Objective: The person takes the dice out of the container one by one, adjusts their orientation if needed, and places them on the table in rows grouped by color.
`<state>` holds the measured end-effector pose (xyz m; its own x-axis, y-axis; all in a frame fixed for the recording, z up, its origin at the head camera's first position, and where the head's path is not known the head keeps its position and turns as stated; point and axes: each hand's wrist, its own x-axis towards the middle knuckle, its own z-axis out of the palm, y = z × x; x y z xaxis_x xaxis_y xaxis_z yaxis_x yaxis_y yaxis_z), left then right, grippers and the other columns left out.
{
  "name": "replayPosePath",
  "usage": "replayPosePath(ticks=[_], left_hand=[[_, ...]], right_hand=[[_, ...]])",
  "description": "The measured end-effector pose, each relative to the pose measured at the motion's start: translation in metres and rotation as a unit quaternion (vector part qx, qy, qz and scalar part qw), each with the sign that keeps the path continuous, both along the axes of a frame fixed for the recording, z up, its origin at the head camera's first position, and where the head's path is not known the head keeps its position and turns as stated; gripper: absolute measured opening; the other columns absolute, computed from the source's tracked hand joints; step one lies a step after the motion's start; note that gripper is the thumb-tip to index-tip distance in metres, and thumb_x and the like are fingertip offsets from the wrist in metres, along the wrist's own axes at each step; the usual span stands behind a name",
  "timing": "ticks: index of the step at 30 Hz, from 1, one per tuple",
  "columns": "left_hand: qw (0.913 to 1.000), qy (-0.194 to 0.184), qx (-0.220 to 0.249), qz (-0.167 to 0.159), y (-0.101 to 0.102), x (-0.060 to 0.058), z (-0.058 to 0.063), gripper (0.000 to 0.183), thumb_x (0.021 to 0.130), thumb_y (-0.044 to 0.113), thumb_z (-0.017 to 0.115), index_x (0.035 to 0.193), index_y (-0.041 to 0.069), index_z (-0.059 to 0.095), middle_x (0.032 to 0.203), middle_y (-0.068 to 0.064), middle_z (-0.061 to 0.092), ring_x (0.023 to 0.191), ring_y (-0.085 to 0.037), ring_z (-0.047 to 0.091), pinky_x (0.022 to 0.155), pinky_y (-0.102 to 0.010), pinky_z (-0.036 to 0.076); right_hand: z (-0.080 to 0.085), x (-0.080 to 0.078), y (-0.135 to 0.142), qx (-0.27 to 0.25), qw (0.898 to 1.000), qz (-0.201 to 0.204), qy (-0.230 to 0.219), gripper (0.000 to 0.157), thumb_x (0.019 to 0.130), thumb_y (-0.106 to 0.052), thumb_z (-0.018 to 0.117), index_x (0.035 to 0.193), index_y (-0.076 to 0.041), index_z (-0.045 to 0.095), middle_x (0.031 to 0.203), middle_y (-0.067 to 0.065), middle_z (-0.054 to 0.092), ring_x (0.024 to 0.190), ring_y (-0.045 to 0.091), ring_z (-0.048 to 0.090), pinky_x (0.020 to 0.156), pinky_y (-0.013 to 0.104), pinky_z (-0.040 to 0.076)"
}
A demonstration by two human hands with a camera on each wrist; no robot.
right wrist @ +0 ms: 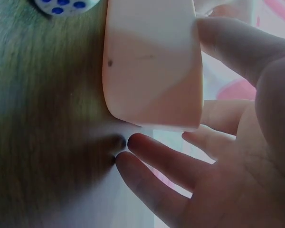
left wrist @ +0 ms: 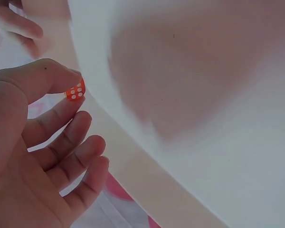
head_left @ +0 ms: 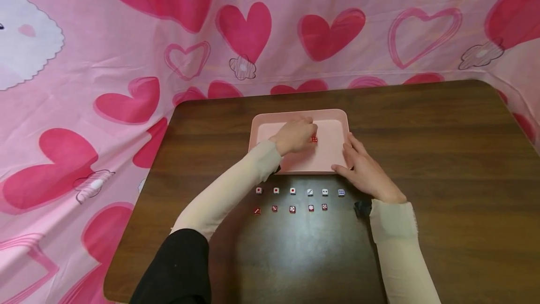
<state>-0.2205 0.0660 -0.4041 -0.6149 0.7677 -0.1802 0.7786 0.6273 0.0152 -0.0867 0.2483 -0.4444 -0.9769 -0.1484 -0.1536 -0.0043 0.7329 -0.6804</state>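
Observation:
In the head view my left hand (head_left: 295,134) reaches over the pink tray (head_left: 342,128). Its thumb and index finger pinch a small red die (left wrist: 75,91) with white dots, as the left wrist view shows; the other fingers are loosely bent. My right hand (head_left: 366,172) holds the tray's near right corner, thumb at the front rim and fingers along the right side. The right wrist view shows the tray's corner (right wrist: 152,85) between thumb and fingers, with the lower fingers spread beside it.
Just in front of the tray, several white dice (head_left: 293,191) form a row. Nearer me runs a row of several red dice (head_left: 274,209). All lie on the dark wooden table (head_left: 443,154). A pink heart-print cloth (head_left: 270,74) hangs behind and at the left.

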Motion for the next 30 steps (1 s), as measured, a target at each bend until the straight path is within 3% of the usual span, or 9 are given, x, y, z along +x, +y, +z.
replayPosePath(ticks=[10,30], left_hand=[[1.0,0.007,0.006,0.003,-0.007,0.012,0.004,0.021,0.089,0.031,0.064,0.098,0.012,0.066,0.097,-0.003,0.057,0.086,-0.017,0.055,0.077,-0.035,0.05],[0.9988,0.033,0.025,-0.028,-0.018,0.036,0.008,0.021,0.089,0.031,0.063,0.096,0.012,0.067,0.096,-0.003,0.061,0.089,-0.02,0.058,0.076,-0.035,0.051]], right_hand=[[0.0,0.0,0.002,-0.001,1.0,-0.002,-0.003,0.083,0.092,-0.038,0.063,0.153,-0.002,0.02,0.164,0.011,-0.004,0.147,0.043,0.015,0.107,0.062,0.03],[0.0,-0.001,0.004,-0.007,1.0,0.003,0.004,0.076,0.094,-0.032,0.061,0.153,-0.003,0.023,0.164,0.014,0.002,0.146,0.043,0.017,0.108,0.061,0.029]])
